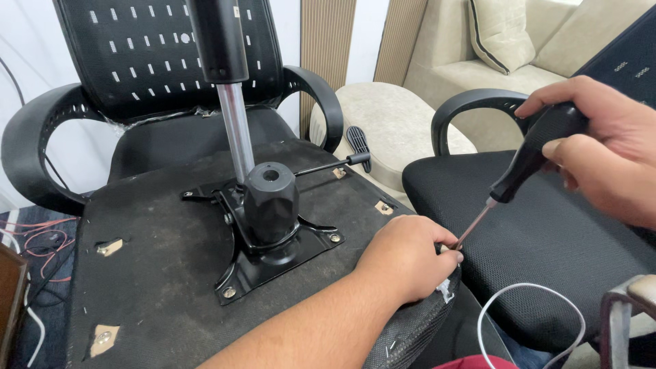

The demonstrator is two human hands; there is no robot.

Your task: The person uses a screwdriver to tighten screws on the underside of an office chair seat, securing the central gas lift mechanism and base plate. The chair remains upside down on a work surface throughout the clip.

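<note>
Your right hand [608, 147] grips the screwdriver [526, 160], fingers closed; your left hand [406, 256] curls on the upturned seat base [157, 266] beside its tip.

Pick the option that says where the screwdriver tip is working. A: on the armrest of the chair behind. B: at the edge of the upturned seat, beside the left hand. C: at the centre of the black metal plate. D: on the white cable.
B: the right hand angles the screwdriver down to the seat edge, where the left hand steadies it.
</note>
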